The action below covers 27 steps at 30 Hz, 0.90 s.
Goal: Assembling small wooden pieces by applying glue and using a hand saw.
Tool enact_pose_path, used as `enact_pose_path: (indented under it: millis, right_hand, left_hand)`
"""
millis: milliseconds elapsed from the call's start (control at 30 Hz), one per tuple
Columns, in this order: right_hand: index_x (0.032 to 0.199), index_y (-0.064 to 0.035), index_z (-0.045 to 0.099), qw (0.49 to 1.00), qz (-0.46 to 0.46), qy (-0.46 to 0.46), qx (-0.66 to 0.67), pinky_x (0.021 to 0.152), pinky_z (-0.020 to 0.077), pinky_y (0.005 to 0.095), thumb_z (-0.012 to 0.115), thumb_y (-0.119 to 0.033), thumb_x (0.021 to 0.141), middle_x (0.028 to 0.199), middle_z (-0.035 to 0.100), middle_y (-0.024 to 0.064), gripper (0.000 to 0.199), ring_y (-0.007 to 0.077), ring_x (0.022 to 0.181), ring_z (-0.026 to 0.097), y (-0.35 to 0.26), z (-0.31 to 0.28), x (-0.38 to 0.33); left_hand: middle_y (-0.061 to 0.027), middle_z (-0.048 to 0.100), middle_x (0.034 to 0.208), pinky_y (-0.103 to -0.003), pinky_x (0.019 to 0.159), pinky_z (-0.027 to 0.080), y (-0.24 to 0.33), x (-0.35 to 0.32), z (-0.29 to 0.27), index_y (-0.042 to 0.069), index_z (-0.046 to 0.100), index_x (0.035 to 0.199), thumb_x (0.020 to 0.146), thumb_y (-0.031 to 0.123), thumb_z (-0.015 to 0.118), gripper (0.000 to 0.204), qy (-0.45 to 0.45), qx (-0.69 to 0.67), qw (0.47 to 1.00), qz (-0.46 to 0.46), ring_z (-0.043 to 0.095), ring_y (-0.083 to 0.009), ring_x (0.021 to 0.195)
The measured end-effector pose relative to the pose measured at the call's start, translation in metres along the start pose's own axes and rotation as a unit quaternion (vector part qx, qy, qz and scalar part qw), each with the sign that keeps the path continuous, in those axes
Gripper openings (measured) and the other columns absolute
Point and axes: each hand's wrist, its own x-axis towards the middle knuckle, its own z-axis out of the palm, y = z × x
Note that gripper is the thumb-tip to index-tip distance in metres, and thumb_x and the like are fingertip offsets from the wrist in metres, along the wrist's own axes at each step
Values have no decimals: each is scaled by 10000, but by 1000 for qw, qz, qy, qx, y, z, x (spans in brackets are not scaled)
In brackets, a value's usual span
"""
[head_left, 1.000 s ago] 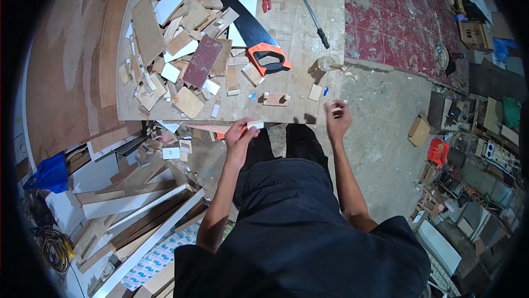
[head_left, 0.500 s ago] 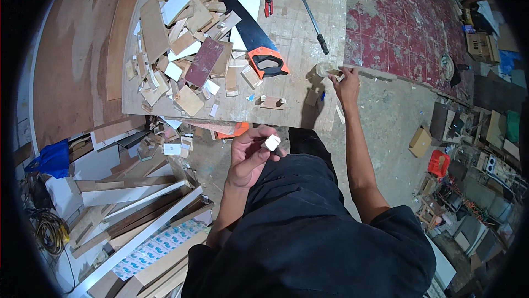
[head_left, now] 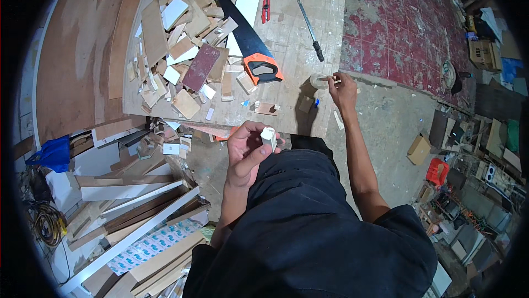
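Observation:
My left hand point(head_left: 246, 153) is closed around a small pale wood block point(head_left: 268, 135) with a whitish end, held in front of the table edge. My right hand point(head_left: 345, 92) pinches a thin stick point(head_left: 333, 81) over a small round translucent tub point(head_left: 318, 81) at the table's right edge. What the tub holds is too small to make out. On the tabletop between my hands lies a small wooden piece with raised ends point(head_left: 267, 109). A little scrap of wood point(head_left: 305, 103) lies in the shadow below the tub.
An orange-handled handsaw point(head_left: 254, 50) lies beside a heap of wood offcuts point(head_left: 187, 50) on the table point(head_left: 292, 39). Further off are a red utility knife point(head_left: 266, 8) and a screwdriver-like tool point(head_left: 312, 33). Boards point(head_left: 143, 204) are stacked at lower left; a red-topped surface point(head_left: 391, 33) stands at right.
My right hand has shifted slightly down and left at the tub, with the stick still pinched. My left hand has turned the block more upright. The view has tilted slightly.

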Motion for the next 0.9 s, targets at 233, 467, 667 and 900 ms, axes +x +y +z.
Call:
enact_pose_path:
  millis: [233,467,667,900]
  right_hand:
    - [1011,16,715,991,74,11,108,579,535,350,740,-234,864,816,720,160,291,225,654,712,-51,-81,2]
    - [1063,69,674,851,122,-44,509,588,585,290,650,-119,949,792,692,121,222,198,656,707,-129,-178,-10]
    - [1086,98,625,800,75,-45,594,547,583,294,625,-166,967,815,686,168,289,208,613,697,-162,-205,-17]
    - [1061,104,621,775,53,-70,626,519,578,280,629,-180,964,858,681,189,300,206,605,690,-174,-214,-16]
  left_hand:
    - [-151,666,1021,-324,796,574,4,17,8,-71,574,1213,867,1,655,363,19,104,994,14,678,-207,889]
    - [-156,687,1042,-300,815,596,18,34,27,-96,601,1234,908,12,669,350,13,145,989,38,684,-174,921]
    - [-140,689,1030,-289,829,585,38,33,35,-84,607,1238,902,-9,670,350,-45,125,990,51,681,-164,925]
    - [-170,680,1071,-313,825,593,52,31,39,-83,606,1236,872,5,690,384,-99,100,988,66,686,-197,931]
